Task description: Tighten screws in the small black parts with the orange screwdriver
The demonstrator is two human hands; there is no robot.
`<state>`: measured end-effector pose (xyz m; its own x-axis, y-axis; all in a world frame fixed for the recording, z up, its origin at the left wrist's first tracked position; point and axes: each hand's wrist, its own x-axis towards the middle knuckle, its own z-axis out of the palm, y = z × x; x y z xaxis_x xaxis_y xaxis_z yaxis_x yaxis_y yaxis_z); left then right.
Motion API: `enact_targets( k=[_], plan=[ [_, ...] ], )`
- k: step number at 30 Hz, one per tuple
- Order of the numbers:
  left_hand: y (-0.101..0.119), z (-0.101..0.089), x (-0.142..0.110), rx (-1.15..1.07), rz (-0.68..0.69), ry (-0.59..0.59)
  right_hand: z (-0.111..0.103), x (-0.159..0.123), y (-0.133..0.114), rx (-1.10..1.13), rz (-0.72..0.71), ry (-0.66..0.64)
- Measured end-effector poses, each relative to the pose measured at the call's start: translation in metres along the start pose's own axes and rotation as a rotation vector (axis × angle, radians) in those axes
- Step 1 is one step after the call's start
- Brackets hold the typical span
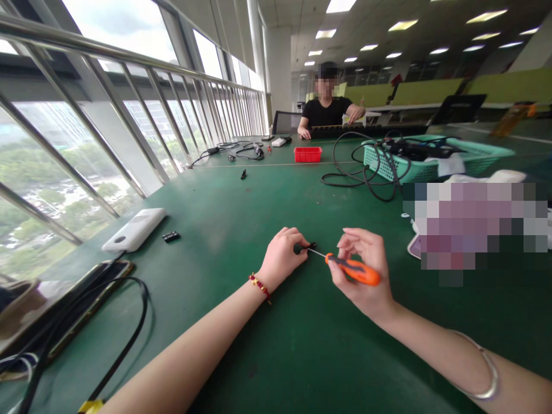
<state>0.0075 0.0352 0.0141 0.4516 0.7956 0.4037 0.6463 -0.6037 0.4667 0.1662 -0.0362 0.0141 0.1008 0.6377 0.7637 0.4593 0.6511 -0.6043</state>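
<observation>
My left hand [284, 253] is closed on a small black part [311, 246] just above the green table, its fingers hiding most of it. In my right hand [366, 270] is a screwdriver [356, 270] with an orange and dark grey handle. The thumb and fingers pinch the handle near its front, while the other fingers are raised and curled. The thin metal shaft points left, its tip at or very close to the black part; I cannot tell whether it sits in a screw. A small black piece [171, 236] lies apart to the left.
A white power bank [134, 230] and a dark phone [92, 305] with cables lie left. Farther back are a red bin [307, 154], a small black piece [244, 174] and a teal basket [474, 167] of cables. A person [326, 109] sits at the far end. Railings line the left.
</observation>
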Motion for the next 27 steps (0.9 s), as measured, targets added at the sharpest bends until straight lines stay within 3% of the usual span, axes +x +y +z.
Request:
enact_targets(
  k=[6,12,19,24,27],
  plan=[
    [-0.002,0.0007,-0.0001,0.005,0.017,-0.006,-0.0047,-0.0018,-0.001,-0.141,-0.051,-0.168],
    [-0.0013,0.0002,-0.0001,0.016,0.013,-0.007,-0.0001,0.0007,0.0009,-0.023,-0.051,0.018],
    [-0.0024,0.0007,0.0003,0.023,0.016,-0.014,-0.0038,0.0,-0.0021,-0.145,-0.047,-0.144],
    [-0.0016,0.0007,-0.0002,0.021,0.022,-0.005,-0.0018,-0.0007,0.0001,-0.078,-0.062,-0.06],
    [-0.0021,0.0006,0.0001,0.02,0.019,-0.012,-0.0053,0.0013,0.0,-0.134,-0.078,-0.137]
  ],
)
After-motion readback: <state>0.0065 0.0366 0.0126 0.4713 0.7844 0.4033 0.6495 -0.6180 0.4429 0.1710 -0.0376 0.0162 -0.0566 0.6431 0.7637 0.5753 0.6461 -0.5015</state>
